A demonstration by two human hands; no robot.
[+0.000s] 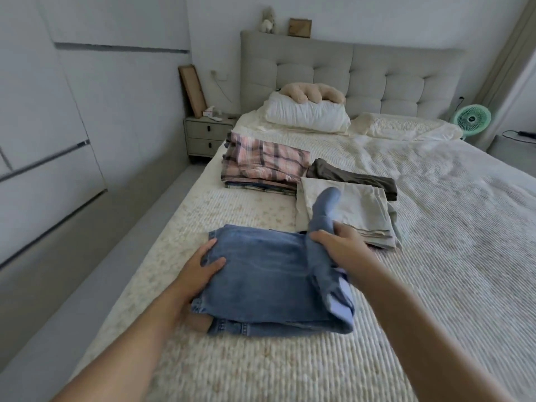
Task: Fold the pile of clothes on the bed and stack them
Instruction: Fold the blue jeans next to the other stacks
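Observation:
Folded blue jeans (266,274) lie on the bed (435,227) in front of me. My left hand (200,271) grips their left edge, thumb on top and fingers underneath. My right hand (339,245) grips a bunched part of the jeans at their right side, and a leg end sticks up above it. Behind the jeans sits a folded beige stack (353,210), with a dark brown garment (348,175) just beyond it. A stack of folded plaid clothes (264,163) lies further back to the left.
Two pillows (307,114) and a plush toy (313,92) lie at the tufted headboard. A nightstand (206,134) stands left of the bed and a green fan (472,118) at the right. White wardrobe doors line the left wall.

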